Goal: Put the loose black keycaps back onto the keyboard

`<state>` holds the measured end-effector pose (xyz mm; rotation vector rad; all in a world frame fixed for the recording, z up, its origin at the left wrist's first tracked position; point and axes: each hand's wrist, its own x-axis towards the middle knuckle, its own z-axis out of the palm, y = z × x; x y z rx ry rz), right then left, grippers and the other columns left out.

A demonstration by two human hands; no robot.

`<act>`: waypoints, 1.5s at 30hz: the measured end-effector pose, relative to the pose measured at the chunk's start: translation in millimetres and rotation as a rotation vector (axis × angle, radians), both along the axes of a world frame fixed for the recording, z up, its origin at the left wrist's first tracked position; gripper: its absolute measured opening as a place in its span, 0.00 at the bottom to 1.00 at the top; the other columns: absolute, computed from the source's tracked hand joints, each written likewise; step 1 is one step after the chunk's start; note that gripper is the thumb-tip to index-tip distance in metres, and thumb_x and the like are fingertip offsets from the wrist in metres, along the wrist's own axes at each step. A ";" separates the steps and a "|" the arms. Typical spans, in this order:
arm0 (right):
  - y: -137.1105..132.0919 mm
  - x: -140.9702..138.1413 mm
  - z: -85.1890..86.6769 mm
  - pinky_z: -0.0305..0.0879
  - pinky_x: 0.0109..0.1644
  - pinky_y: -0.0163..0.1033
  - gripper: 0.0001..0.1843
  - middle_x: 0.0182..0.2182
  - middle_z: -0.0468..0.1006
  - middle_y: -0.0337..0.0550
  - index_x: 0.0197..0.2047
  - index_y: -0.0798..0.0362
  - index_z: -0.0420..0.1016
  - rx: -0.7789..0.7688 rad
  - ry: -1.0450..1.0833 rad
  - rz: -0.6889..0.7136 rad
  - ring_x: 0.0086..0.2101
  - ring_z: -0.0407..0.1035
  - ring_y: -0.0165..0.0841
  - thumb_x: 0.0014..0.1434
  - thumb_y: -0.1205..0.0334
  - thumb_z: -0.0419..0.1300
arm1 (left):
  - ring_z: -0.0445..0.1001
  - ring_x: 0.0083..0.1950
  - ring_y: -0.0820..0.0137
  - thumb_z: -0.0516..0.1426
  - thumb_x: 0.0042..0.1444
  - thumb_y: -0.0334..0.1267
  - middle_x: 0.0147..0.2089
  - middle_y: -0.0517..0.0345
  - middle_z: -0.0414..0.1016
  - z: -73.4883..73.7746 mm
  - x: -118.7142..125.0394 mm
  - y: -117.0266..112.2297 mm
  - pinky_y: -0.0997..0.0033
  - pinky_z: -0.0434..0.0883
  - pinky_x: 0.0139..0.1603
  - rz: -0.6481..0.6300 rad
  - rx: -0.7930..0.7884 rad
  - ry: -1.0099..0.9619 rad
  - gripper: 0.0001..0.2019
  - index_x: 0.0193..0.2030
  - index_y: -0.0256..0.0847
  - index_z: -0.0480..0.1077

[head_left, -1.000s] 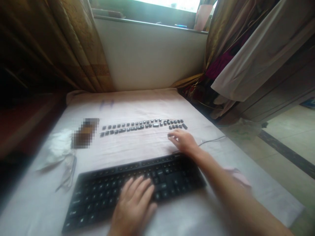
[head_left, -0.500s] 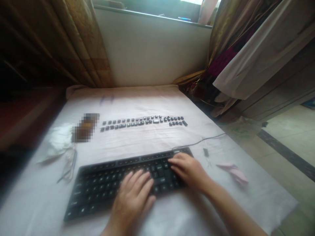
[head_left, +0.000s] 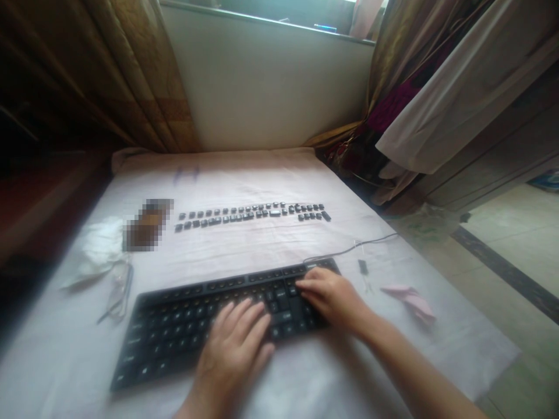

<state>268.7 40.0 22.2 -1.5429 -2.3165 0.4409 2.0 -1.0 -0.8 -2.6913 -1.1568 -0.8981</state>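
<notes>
A black keyboard [head_left: 174,326] lies on a table covered with a white cloth [head_left: 244,244]. My left hand [head_left: 236,349] rests flat on the keyboard's middle keys with its fingers stretched out. Over the keyboard's right end, my right hand [head_left: 332,297] has its fingers bunched together, tips down on the keys; whether they hold anything is hidden. Two rows of loose black keycaps [head_left: 248,212] are laid out on the cloth beyond the keyboard.
The keyboard's cable [head_left: 353,250] runs right past a small dark piece [head_left: 362,266] and a pink cloth [head_left: 410,297]. Crumpled white tissue [head_left: 98,250], a thin wire-like object [head_left: 120,291] and a pixelated brown object [head_left: 146,224] lie on the left. Curtains hang behind; the table's edge drops off at right.
My right hand has drawn back from the right end of the keycap rows to the keyboard's right end. The left hand has stayed on the keys.
</notes>
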 end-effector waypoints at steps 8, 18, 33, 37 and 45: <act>-1.3 -6.9 2.6 0.69 0.36 0.37 0.14 0.35 0.80 0.45 0.44 0.47 0.83 0.032 -0.160 0.003 0.35 0.74 0.36 0.65 0.65 0.55 | 0.72 0.59 0.62 0.55 0.65 0.41 0.55 0.55 0.77 -0.1 0.8 0.8 0.57 0.59 0.67 0.000 -0.006 -0.008 0.13 0.52 0.42 0.75; 1.8 37.5 2.0 0.72 0.48 0.44 0.17 0.43 0.82 0.49 0.47 0.52 0.81 0.071 0.104 -0.568 0.42 0.76 0.40 0.62 0.59 0.54 | 0.72 0.59 0.62 0.54 0.66 0.41 0.55 0.56 0.78 -2.7 -0.1 0.4 0.58 0.60 0.67 0.004 0.034 -0.002 0.13 0.52 0.42 0.74; 55.3 19.8 21.3 0.69 0.43 0.37 0.16 0.43 0.84 0.41 0.45 0.43 0.82 -0.049 -0.318 -0.487 0.43 0.76 0.38 0.65 0.58 0.52 | 0.72 0.58 0.65 0.54 0.63 0.34 0.54 0.57 0.78 -5.9 -4.2 -0.7 0.60 0.61 0.67 0.037 0.082 -0.013 0.14 0.53 0.43 0.74; 114.1 23.3 25.8 0.67 0.45 0.38 0.17 0.50 0.79 0.46 0.52 0.45 0.80 0.028 -0.379 -0.452 0.48 0.72 0.40 0.64 0.62 0.54 | 0.72 0.58 0.65 0.54 0.64 0.35 0.54 0.57 0.78 -7.2 -5.4 0.2 0.61 0.60 0.67 0.032 0.102 0.009 0.13 0.53 0.43 0.74; 162.0 20.1 11.4 0.60 0.54 0.45 0.11 0.55 0.75 0.50 0.41 0.48 0.84 0.114 -0.417 -0.298 0.53 0.66 0.45 0.60 0.63 0.60 | 0.73 0.57 0.67 0.54 0.63 0.36 0.53 0.57 0.79 -7.2 -6.0 5.0 0.65 0.59 0.68 0.007 0.140 0.006 0.13 0.52 0.43 0.75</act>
